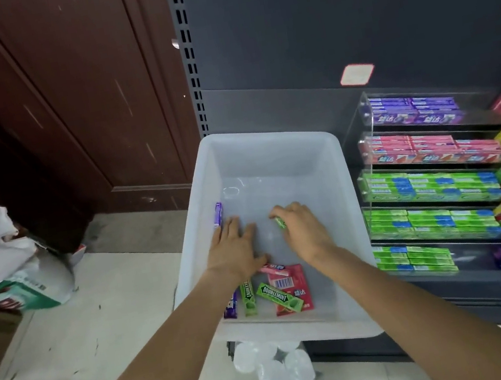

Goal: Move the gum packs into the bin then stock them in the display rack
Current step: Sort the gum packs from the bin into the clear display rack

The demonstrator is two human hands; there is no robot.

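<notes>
Gum packs (270, 291) lie loose at the near end of the translucent white bin (338, 181), green, pink and purple ones touching each other. Left hand (236, 247) rests flat inside the bin, its grip wide, fingertips beside a purple pack (218, 214) at the left wall. Right hand (301, 227) holds a green pack (280, 222) in a curled grip. Just right of the bin stands the display rack (424, 179), its tiers filled with packs.
</notes>
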